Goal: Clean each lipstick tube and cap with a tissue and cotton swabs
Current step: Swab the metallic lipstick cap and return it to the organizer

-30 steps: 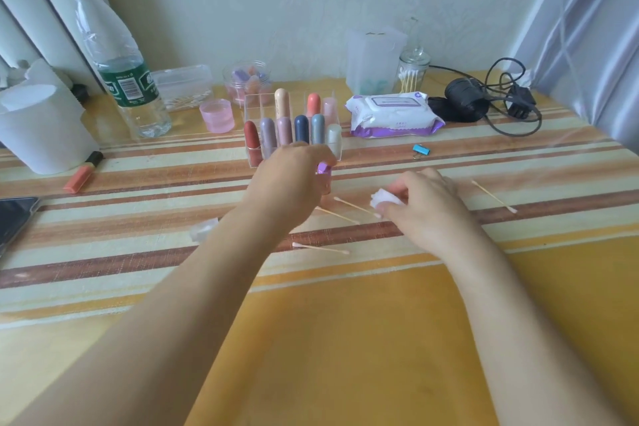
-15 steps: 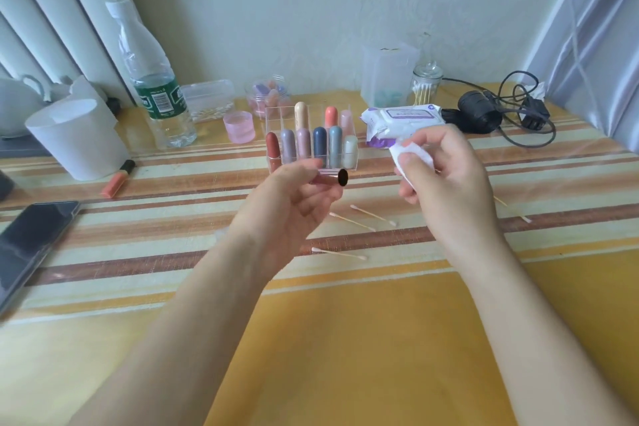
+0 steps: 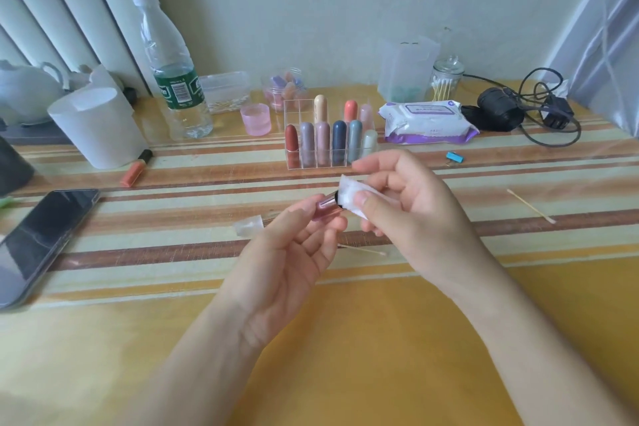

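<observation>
Nearest you, your left hand (image 3: 294, 252) pinches the pink lipstick tube (image 3: 325, 208), its long axis slanting up and right, dark end toward your right hand (image 3: 408, 207). That hand, just beside it, pinches a folded tissue (image 3: 349, 195) against that end. Beyond, a clear cap (image 3: 247, 226) lies on the tabletop (image 3: 345, 356), left of the tube; the lipstick organizer (image 3: 297, 107) stands farther back.

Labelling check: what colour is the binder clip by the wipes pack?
The binder clip is blue; head view.
</observation>
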